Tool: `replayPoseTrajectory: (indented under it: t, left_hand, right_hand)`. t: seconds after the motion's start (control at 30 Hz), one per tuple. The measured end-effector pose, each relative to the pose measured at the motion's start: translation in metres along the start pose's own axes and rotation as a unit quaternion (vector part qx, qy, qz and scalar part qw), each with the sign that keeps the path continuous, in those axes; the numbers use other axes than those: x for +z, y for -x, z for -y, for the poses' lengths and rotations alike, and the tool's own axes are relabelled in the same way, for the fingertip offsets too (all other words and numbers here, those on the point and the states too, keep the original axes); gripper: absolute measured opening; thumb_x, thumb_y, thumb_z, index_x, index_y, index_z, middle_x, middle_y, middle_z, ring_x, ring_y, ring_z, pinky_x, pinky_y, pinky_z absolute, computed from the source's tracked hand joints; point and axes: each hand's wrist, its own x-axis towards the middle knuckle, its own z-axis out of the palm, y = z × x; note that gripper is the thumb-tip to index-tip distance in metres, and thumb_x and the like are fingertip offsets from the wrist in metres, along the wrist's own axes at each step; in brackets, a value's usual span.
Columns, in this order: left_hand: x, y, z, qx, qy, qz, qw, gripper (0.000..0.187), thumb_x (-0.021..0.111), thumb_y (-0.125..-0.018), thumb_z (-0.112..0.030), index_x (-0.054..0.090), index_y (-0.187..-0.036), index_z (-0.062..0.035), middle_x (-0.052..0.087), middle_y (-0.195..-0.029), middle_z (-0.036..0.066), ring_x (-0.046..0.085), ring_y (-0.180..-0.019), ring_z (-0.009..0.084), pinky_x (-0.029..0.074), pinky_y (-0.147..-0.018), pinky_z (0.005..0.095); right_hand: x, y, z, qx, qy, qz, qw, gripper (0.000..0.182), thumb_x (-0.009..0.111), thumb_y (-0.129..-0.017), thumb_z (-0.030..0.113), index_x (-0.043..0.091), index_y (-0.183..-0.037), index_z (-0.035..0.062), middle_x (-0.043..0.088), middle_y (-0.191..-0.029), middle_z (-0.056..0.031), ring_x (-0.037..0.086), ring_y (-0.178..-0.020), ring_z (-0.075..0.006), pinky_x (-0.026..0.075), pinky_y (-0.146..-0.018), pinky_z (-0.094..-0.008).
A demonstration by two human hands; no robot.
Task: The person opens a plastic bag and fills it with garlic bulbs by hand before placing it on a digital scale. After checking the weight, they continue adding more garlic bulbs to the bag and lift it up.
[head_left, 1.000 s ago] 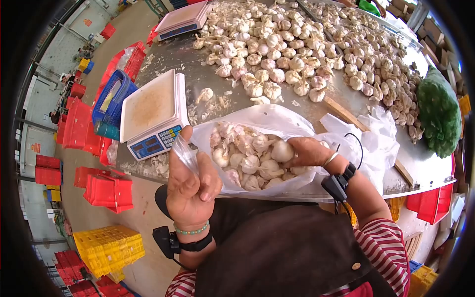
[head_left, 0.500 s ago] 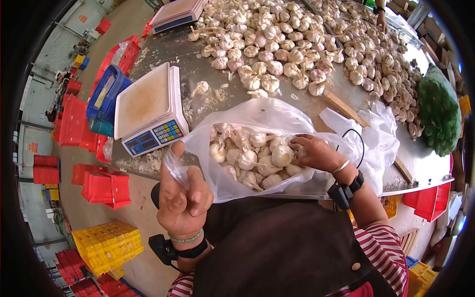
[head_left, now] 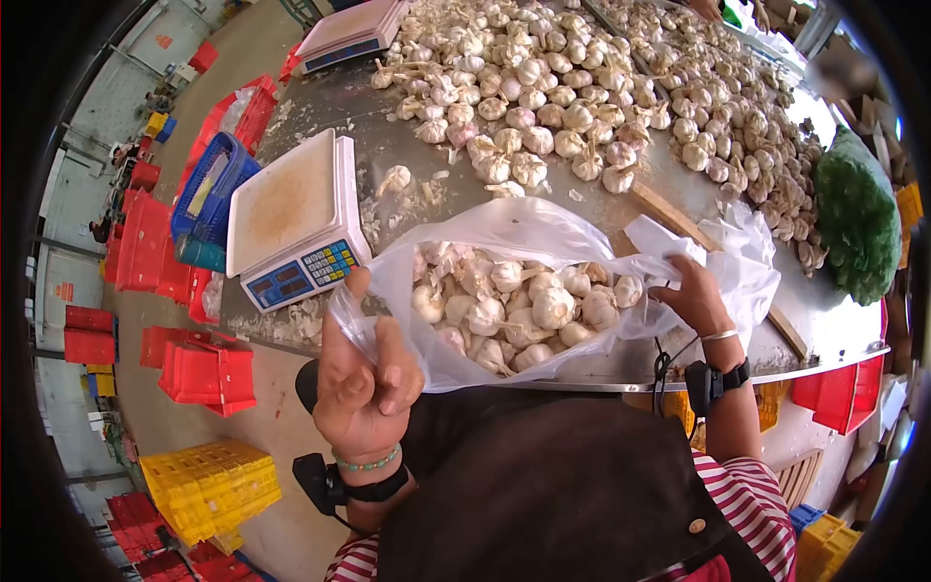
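Note:
A clear plastic bag [head_left: 524,225] lies open at the table's near edge, with several white garlic bulbs [head_left: 553,308] inside. My left hand [head_left: 364,388] holds the bag's left edge, the plastic caught between its fingers, palm turned up. At the bag's right side, my right hand [head_left: 696,296] has thumb and fingers curved around the edge of the plastic. Crumpled white plastic bags [head_left: 761,257] lie just behind that hand.
A white scale [head_left: 291,218] stands left of the bag, beside a blue basket [head_left: 215,189]. Garlic heaps [head_left: 543,87] cover the far table. A wooden strip [head_left: 674,215] and a green net sack [head_left: 855,218] are at the right. Another person's hand [head_left: 706,8] shows at the top.
My right hand has moved off the garlic inside the bag, rightward to the bag's right edge. My left hand stays on the left edge. The other person's hand has shifted left.

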Motion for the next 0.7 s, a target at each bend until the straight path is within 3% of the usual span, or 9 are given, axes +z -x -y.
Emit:
replayPoseTrajectory:
  t: [0.07, 0.1, 0.23, 0.37, 0.43, 0.5, 0.57, 0.63, 0.7]
  left_hand:
    - [0.0, 0.0, -0.001, 0.002, 0.001, -0.001, 1.0, 0.078, 0.067, -0.084, -0.019, 0.02, -0.145, -0.0067, 0.048, -0.075, 0.005, 0.041, -0.046, 0.0072, 0.032, -0.043, 0.0198]
    - [0.0, 0.001, -0.001, 0.0, 0.002, -0.003, 1.0, 0.077, 0.067, -0.084, -0.019, 0.021, -0.144, -0.0062, 0.048, -0.075, 0.005, 0.042, -0.046, 0.0071, 0.032, -0.043, 0.0197]
    - [-0.001, 0.001, -0.004, 0.027, 0.006, 0.01, 1.0, 0.076, 0.066, -0.084, -0.019, 0.022, -0.144, -0.0055, 0.047, -0.075, 0.004, 0.041, -0.047, 0.0069, 0.032, -0.043, 0.0194]
    - [-0.016, 0.02, -0.022, 0.088, -0.002, -0.04, 0.995, 0.075, 0.065, -0.085, -0.02, 0.021, -0.144, -0.0042, 0.045, -0.076, 0.004, 0.039, -0.048, 0.0066, 0.032, -0.043, 0.0184]
    - [-0.025, 0.033, -0.033, 0.158, -0.009, -0.097, 0.983, 0.075, 0.063, -0.085, -0.018, 0.02, -0.144, -0.0025, 0.047, -0.078, 0.005, 0.038, -0.047, 0.0064, 0.033, -0.042, 0.0183]
    - [-0.036, 0.047, -0.038, 0.183, -0.021, -0.106, 0.977, 0.074, 0.061, -0.086, -0.018, 0.019, -0.144, -0.0019, 0.046, -0.079, 0.005, 0.038, -0.048, 0.0062, 0.032, -0.041, 0.0179]
    - [-0.041, 0.062, -0.039, 0.217, -0.011, -0.214, 0.952, 0.072, 0.059, -0.087, -0.016, 0.019, -0.144, -0.0013, 0.046, -0.079, 0.006, 0.039, -0.05, 0.0062, 0.031, -0.041, 0.0177]
    - [-0.044, 0.074, -0.035, 0.245, -0.008, -0.257, 0.935, 0.07, 0.059, -0.087, -0.015, 0.021, -0.144, -0.0007, 0.046, -0.08, 0.007, 0.039, -0.05, 0.0068, 0.032, -0.042, 0.0178]
    - [-0.043, 0.082, -0.039, 0.235, -0.036, -0.189, 0.953, 0.069, 0.059, -0.087, -0.015, 0.021, -0.143, 0.0003, 0.046, -0.079, 0.008, 0.04, -0.05, 0.0075, 0.033, -0.043, 0.0178]
  right_hand:
    - [0.006, 0.004, -0.018, 0.153, -0.219, 0.024, 0.963, 0.029, 0.069, -0.076, 0.01, 0.06, -0.101, 0.0003, 0.064, -0.081, -0.0106, 0.063, -0.073, -0.0246, 0.05, -0.068, -0.033]
    - [0.007, 0.004, -0.022, 0.299, -0.421, 0.049, 0.855, 0.022, 0.064, -0.079, 0.009, 0.059, -0.098, -0.0017, 0.063, -0.076, -0.0096, 0.063, -0.069, -0.0212, 0.05, -0.064, -0.0311]
    - [-0.046, -0.021, 0.028, 0.171, -0.777, 0.079, 0.6, 0.021, 0.048, -0.09, 0.019, 0.056, -0.087, -0.0002, 0.038, -0.058, 0.0059, 0.034, -0.047, -0.0074, 0.031, -0.048, -0.0235]
    - [-0.091, -0.056, 0.157, 0.054, -0.662, 0.134, 0.735, 0.022, 0.048, -0.091, 0.015, 0.061, -0.093, -0.0028, 0.034, -0.055, 0.0082, 0.028, -0.045, -0.0044, 0.021, -0.042, -0.0218]
    - [-0.095, -0.062, 0.221, -0.172, -0.492, 0.164, 0.837, 0.021, 0.048, -0.088, 0.009, 0.064, -0.098, -0.0001, 0.054, -0.076, -0.0009, 0.044, -0.054, -0.0065, 0.037, -0.048, -0.0208]
    - [-0.088, -0.057, 0.27, -0.329, -0.416, 0.25, 0.81, 0.024, 0.049, -0.085, 0.007, 0.061, -0.104, -0.0019, 0.057, -0.106, -0.0104, 0.056, -0.071, -0.0133, 0.048, -0.065, -0.0285]
    - [-0.112, -0.046, 0.322, -0.256, -0.565, 0.466, 0.631, 0.023, 0.055, -0.09, 0.005, 0.058, -0.113, -0.0009, 0.062, -0.1, -0.0033, 0.052, -0.079, -0.0066, 0.04, -0.068, -0.0202]
    - [-0.098, -0.048, 0.318, -0.355, -0.629, 0.338, 0.604, 0.026, 0.054, -0.092, 0.011, 0.056, -0.114, -0.003, 0.062, -0.092, -0.0049, 0.053, -0.067, -0.0068, 0.041, -0.058, -0.0192]
    - [-0.097, -0.061, 0.293, -0.237, -0.636, 0.316, 0.664, 0.047, 0.054, -0.091, 0.028, 0.049, -0.119, -0.0081, 0.059, -0.077, -0.0093, 0.04, -0.04, -0.0056, 0.031, -0.036, -0.0182]
